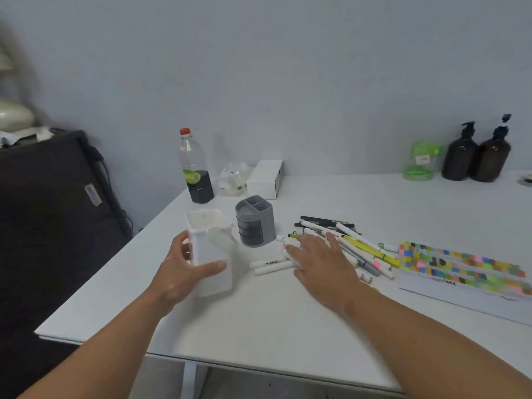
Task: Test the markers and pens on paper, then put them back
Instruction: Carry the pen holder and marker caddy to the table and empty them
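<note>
My left hand [184, 272] grips a white rectangular holder [210, 254] that stands on the white table [259, 312], thumb across its front. Beside it stands a grey pen organiser [253, 220] with drawers. My right hand [319, 260] lies flat with spread fingers over the near edge of a pile of markers and pens [354, 243]. Two white markers [270, 264] lie just left of that hand. A sheet of paper [460, 277] covered with coloured test swatches lies to the right.
A plastic bottle with dark liquid [195, 171], a white box [266, 178] and clear packaging stand at the back. A green container [420, 162] and two dark pump bottles [475, 156] stand far right. A dark cabinet [51, 211] sits left of the table.
</note>
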`<control>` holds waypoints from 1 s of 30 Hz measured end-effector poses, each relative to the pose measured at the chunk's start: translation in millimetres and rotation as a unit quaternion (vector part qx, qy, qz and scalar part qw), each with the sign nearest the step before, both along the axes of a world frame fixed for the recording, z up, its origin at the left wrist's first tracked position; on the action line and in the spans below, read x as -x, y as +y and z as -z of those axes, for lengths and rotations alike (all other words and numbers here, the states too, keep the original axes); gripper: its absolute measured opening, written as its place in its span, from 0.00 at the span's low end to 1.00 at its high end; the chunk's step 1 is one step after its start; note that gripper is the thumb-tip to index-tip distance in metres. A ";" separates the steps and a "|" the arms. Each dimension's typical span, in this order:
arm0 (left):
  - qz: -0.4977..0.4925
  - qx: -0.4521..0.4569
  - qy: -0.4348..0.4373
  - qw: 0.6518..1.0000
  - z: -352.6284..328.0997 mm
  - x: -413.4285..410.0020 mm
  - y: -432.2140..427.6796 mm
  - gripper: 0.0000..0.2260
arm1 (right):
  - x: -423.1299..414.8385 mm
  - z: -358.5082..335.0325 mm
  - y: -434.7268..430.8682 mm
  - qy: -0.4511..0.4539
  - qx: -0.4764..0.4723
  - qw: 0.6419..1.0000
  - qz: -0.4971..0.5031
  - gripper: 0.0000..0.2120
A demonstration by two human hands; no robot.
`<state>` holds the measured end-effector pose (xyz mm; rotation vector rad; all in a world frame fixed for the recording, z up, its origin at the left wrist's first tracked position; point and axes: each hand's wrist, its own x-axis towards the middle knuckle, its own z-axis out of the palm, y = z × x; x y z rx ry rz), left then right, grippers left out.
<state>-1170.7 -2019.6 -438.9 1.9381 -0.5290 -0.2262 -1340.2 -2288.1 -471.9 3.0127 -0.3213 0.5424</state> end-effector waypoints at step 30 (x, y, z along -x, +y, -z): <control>-0.142 -0.058 -0.154 0.976 36.2 96.2 -52.0 0.24 | 127.6 -0.2 -17.4 -0.005 -0.088 0.995 0.040 0.33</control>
